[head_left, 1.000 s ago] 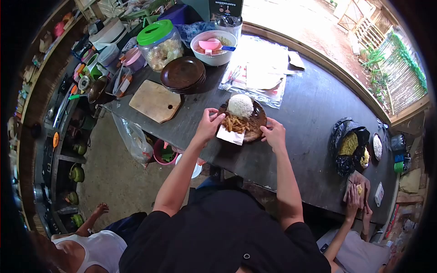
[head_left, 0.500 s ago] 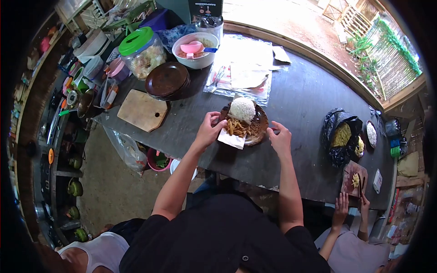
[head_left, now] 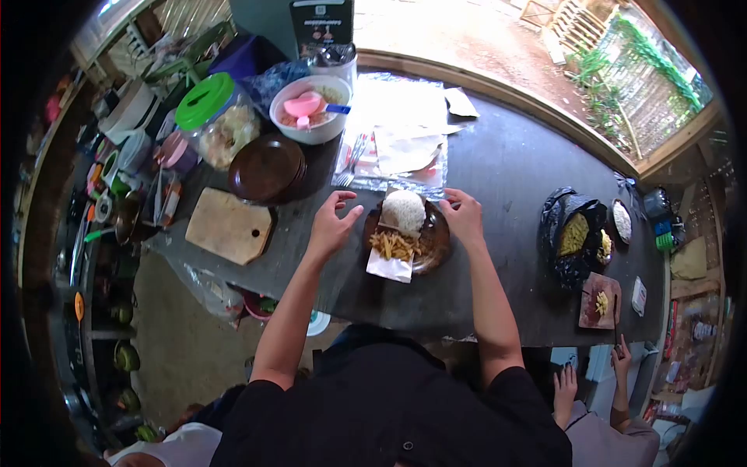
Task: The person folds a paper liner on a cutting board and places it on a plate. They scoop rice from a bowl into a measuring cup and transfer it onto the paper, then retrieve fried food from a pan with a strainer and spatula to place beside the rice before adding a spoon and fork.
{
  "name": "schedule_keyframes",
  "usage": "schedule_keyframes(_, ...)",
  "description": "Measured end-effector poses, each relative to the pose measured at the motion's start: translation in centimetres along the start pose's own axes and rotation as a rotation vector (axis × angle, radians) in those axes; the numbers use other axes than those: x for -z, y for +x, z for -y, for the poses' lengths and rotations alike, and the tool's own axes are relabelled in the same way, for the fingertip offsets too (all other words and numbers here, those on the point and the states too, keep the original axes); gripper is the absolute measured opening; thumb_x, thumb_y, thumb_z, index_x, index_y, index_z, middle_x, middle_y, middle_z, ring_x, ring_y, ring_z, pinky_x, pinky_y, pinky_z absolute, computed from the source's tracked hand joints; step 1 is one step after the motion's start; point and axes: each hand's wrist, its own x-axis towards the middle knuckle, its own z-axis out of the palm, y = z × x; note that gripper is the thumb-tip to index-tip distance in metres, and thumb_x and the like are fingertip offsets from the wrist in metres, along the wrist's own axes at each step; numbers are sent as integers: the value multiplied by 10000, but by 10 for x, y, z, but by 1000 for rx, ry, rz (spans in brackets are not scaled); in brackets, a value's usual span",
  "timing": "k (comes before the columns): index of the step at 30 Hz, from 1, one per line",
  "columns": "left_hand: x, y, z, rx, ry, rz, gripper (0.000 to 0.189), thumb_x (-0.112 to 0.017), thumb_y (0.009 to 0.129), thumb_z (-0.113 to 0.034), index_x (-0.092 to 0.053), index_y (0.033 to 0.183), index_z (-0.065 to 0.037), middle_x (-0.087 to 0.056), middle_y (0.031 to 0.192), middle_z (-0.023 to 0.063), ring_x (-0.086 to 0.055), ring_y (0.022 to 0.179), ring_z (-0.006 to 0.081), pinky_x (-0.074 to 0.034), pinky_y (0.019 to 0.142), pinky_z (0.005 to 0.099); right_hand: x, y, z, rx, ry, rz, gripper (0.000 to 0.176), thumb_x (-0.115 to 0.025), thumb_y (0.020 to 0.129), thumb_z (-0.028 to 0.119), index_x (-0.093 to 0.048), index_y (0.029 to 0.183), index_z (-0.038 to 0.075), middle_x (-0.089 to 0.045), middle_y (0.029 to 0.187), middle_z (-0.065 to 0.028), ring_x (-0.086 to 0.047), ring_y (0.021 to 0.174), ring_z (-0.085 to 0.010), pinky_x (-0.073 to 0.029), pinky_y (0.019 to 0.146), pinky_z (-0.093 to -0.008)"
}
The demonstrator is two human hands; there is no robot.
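In front of me on the dark table is a brown plate (head_left: 437, 247). On it sit a dome of white rice (head_left: 404, 212), a heap of brown fried strips (head_left: 394, 244) and a piece of white paper (head_left: 389, 267) that sticks out over the near rim. My left hand (head_left: 334, 222) is off to the plate's left, fingers apart and nothing in them. At the upper right of the plate, my right hand (head_left: 464, 218) hovers close by the rim, also with its fingers apart and holding nothing.
Behind the plate lie paper sheets (head_left: 405, 148) and forks (head_left: 354, 159). To the left are a wooden cutting board (head_left: 226, 222), stacked brown plates (head_left: 266, 167) and a white bowl (head_left: 315, 134). At right, a co-worker's hands (head_left: 566, 389) are below a small board (head_left: 591, 311) near a black bag (head_left: 552, 241).
My left hand has left the plate's side and moved left. My right hand has shifted up toward the far side of the plate. The co-worker's hands have drawn back from the small board.
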Motion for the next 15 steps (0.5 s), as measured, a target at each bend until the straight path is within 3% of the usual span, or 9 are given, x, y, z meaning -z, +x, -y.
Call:
schedule_keyframes(4, -2, 39, 13, -97, 198, 12, 310, -696, 806, -272, -637, 1065, -112, -666, 1007, 137, -611, 980, 313, -471, 859, 417, -18, 36, -16, -33, -96, -20, 353, -717, 759, 208, -692, 1073, 47, -715, 903, -135, -697, 834, -247, -537, 788, -347)
schedule_keyframes(11, -4, 69, 11, -189, 610, 12, 287, -710, 769, -279, -654, 1024, -158, -666, 1035, 65, -568, 1017, 283, -403, 874, 424, -37, 64, -13, -164, -271, -5, 376, -762, 715, 215, -683, 1056, 76, -711, 885, -118, -688, 858, -259, -534, 805, -376)
schedule_keyframes(15, -5, 77, 20, -203, 602, -36, 278, -718, 756, -270, -659, 1006, -164, -656, 1063, 54, -553, 1014, 277, -400, 867, 419, -45, 75, -20, -195, -332, -32, 355, -764, 698, 203, -669, 1024, 98, -706, 860, -119, -685, 858, -278, -536, 799, -379)
